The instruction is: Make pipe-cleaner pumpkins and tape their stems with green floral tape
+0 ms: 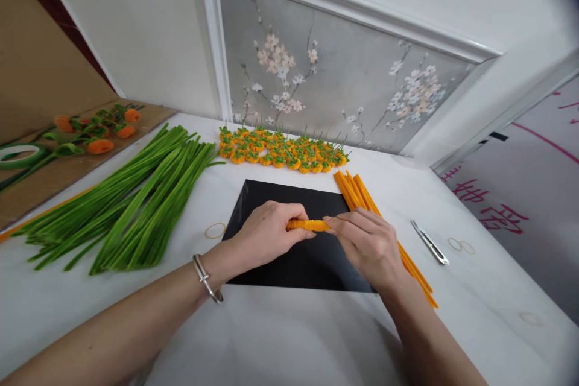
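Between my two hands is a short orange pipe cleaner piece (312,225), ridged as if bent into tight folds. My left hand (275,229) pinches its left end between thumb and fingers. At the other end, the fingertips of my right hand (368,241) close on it. Both hands are above a black mat (289,265) on the white table. Beside my right hand lies a bundle of straight orange pipe cleaners (355,190), partly hidden by that hand and forearm.
Green pipe cleaners (149,205) lie in a large pile at left. Several small orange flower heads with green tops (280,151) line the wall. Thread snips (429,242) and rubber bands (460,245) rest at right. Finished-looking flowers (99,146) and green tape (22,155) lie on cardboard (149,114).
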Demonstrator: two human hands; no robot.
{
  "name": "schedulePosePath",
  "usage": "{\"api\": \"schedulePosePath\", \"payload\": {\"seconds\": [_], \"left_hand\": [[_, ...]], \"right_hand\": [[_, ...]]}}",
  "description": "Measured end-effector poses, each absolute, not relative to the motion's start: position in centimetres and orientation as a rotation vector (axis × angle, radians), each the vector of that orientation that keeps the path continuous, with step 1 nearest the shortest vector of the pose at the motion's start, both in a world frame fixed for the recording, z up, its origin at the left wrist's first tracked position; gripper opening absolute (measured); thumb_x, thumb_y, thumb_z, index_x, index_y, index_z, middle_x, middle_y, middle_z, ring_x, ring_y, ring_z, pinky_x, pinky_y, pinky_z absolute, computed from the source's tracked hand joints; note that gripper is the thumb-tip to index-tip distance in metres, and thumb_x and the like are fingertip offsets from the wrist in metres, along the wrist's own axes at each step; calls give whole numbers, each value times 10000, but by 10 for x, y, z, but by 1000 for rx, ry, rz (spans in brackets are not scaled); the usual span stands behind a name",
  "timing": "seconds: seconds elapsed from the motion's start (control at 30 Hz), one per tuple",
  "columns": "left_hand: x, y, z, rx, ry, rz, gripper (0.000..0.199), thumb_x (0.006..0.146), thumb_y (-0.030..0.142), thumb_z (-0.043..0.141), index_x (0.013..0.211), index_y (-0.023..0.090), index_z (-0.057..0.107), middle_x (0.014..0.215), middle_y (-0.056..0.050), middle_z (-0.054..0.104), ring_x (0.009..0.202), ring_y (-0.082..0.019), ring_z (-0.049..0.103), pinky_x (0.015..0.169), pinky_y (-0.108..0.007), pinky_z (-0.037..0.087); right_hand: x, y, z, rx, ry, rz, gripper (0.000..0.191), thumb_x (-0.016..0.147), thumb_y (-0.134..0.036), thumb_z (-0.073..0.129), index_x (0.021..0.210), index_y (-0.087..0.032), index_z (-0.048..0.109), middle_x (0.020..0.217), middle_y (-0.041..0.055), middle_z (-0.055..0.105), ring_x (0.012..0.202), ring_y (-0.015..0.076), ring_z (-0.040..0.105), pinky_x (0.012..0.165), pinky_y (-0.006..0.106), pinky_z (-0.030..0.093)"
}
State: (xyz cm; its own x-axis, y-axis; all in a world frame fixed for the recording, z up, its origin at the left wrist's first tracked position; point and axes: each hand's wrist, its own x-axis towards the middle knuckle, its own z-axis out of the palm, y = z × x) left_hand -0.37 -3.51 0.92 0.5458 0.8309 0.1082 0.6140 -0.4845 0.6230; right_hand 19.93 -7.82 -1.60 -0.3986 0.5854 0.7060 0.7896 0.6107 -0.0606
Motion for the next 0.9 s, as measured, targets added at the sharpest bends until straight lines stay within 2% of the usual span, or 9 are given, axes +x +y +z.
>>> {"api": "schedulePosePath", "payload": {"seconds": [0.13, 0.23, 0.37, 0.43, 0.53, 0.7, 0.73, 0.83, 0.9], "left_hand": [[-6, -33, 13, 2248, 1114, 512, 208, 764, 402, 651, 825, 203, 646, 654, 42, 580, 605, -117, 493, 559, -228, 299], [-12, -28, 19, 2167, 1036, 424, 361, 700, 459, 694, 959, 210, 663, 749, 29, 614, 653, -130, 513, 565, -224, 323], [-20, -21, 22, 2043, 892, 300, 261, 777, 400, 605, 882, 178, 692, 645, 34, 554, 573, -103, 463, 515, -216, 304], [-20, -19, 17, 1968, 831, 329, 229, 805, 345, 564, 862, 165, 695, 653, 26, 567, 577, -100, 496, 541, -210, 345], [-16, -18, 6, 1887, 832, 409, 195, 784, 290, 578, 865, 162, 700, 686, 14, 604, 579, -103, 552, 577, -212, 401], [-11, -21, 1, 1875, 891, 462, 183, 755, 283, 617, 873, 170, 700, 691, 16, 624, 578, -113, 585, 577, -215, 424], [-12, -22, 4, 1901, 880, 455, 211, 746, 287, 633, 916, 178, 697, 721, 17, 636, 603, -117, 593, 595, -218, 430], [-18, -22, 15, 2027, 872, 404, 457, 666, 318, 725, 1105, 216, 648, 812, 24, 660, 680, -132, 589, 615, -220, 421], [-22, -20, 21, 2099, 908, 368, 443, 666, 358, 726, 1082, 218, 663, 744, 35, 643, 630, -124, 549, 559, -214, 381]], "right_hand": [[202, -76, -17, -1068, -2130, -363, 157, 846, -92, 610, 945, -166, 707, 841, 38, 720, 701, 137, 602, 648, 270, 492], [203, -76, -17, -1058, -2125, -398, 172, 834, -77, 621, 955, -168, 704, 848, 41, 722, 717, 143, 604, 658, 276, 493], [204, -77, -15, -1016, -2125, -439, 185, 820, -53, 631, 956, -159, 698, 843, 42, 720, 717, 141, 605, 657, 274, 493], [203, -78, -15, -1005, -2138, -439, 185, 824, -52, 624, 955, -159, 697, 841, 42, 719, 716, 139, 608, 655, 272, 491], [202, -78, -15, -1012, -2150, -415, 181, 833, -59, 615, 955, -165, 696, 843, 42, 719, 707, 136, 609, 643, 268, 488], [205, -78, -16, -1026, -2147, -389, 184, 836, -61, 610, 952, -171, 700, 854, 42, 721, 723, 139, 619, 663, 274, 495], [207, -77, -16, -1033, -2146, -385, 188, 837, -63, 609, 957, -175, 701, 858, 42, 722, 726, 141, 620, 666, 275, 497], [211, -77, -15, -1046, -2123, -378, 196, 846, -76, 597, 967, -188, 703, 862, 45, 724, 737, 145, 625, 671, 278, 503], [213, -77, -14, -1055, -2106, -378, 198, 855, -84, 587, 967, -196, 704, 854, 42, 727, 734, 144, 630, 674, 277, 508]]}}
